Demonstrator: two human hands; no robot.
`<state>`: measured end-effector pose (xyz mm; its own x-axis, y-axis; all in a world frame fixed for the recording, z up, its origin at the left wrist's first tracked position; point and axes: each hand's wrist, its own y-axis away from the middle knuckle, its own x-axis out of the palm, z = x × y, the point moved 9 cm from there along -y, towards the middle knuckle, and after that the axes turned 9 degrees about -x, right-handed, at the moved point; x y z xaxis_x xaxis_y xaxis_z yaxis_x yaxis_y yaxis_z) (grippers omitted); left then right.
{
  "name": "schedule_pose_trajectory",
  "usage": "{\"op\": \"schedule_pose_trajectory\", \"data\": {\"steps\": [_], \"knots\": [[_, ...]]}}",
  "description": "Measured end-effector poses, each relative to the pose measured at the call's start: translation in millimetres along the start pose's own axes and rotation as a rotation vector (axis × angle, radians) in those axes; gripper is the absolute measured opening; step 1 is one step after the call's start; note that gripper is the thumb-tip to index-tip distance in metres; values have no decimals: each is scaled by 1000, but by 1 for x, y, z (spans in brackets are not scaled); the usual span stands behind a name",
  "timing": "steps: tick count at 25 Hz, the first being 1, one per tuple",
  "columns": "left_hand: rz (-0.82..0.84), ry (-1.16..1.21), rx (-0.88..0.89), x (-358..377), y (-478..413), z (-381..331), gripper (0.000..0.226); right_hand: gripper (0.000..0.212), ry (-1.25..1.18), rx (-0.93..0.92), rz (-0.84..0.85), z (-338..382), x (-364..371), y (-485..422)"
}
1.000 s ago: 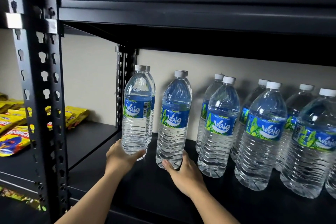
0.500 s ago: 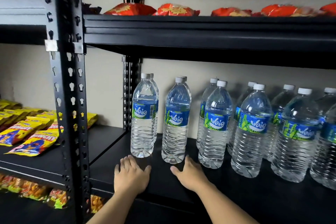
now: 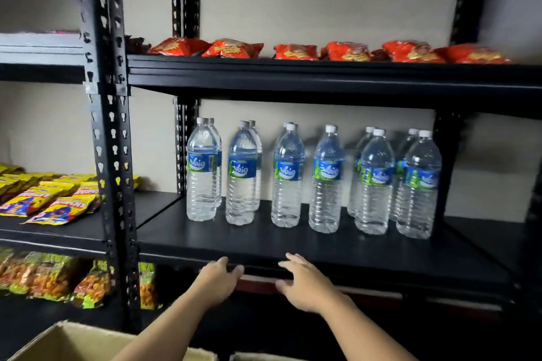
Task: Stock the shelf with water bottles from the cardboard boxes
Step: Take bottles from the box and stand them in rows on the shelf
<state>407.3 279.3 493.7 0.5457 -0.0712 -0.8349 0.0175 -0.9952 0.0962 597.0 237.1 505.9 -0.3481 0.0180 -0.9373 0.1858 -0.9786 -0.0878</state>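
Observation:
Several clear water bottles with blue and green labels and white caps stand in paired rows on the black middle shelf (image 3: pixel 293 246). The leftmost bottle (image 3: pixel 202 173) and the one beside it (image 3: pixel 242 176) stand upright near the left post. My left hand (image 3: pixel 218 278) and my right hand (image 3: pixel 303 284) hover empty in front of the shelf's front edge, fingers spread, well short of the bottles. A cardboard box (image 3: pixel 73 340) shows its open top at the bottom left, its inside hidden by my left arm.
Red snack bags (image 3: pixel 234 48) line the shelf above. Yellow snack packs (image 3: pixel 55 199) lie on the left unit's shelf, orange and green bags (image 3: pixel 52 275) below them. A perforated black post (image 3: pixel 113 138) separates the two units. Bare shelf surface lies in front of the bottles.
Both hands have let go of the two left bottles and drawn back past the shelf's front edge. The view has pulled back and lower, bringing the box into sight.

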Motion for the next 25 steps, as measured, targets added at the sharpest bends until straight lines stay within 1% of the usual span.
{"op": "schedule_pose_trajectory", "data": {"steps": [3,5,7,10,12,15,17,19,23,25], "knots": [[140,51,79,17,33,-34,46,48,-60,123,53,-15,-17,51],[240,9,169,34,53,-59,31,51,-38,180,53,-30,-30,80],[331,-62,247,53,74,-86,25,52,-8,249,57,-47,-37,110],[445,-156,363,85,109,-131,29,50,6,373,98,-72,-40,163],[519,-234,444,108,134,-164,31,48,-37,468,140,-89,-40,204],[684,-405,533,143,179,-208,38,50,-60,566,207,-111,-47,267],[759,-538,598,165,213,-235,42,49,-67,628,170,-121,-61,312],[805,-612,677,181,250,-261,43,48,-66,709,107,-132,-76,355],[838,-606,851,213,301,-303,40,46,-96,871,78,-167,-91,422],[841,-595,876,239,302,-309,39,45,-131,917,60,-190,-89,438]]}}
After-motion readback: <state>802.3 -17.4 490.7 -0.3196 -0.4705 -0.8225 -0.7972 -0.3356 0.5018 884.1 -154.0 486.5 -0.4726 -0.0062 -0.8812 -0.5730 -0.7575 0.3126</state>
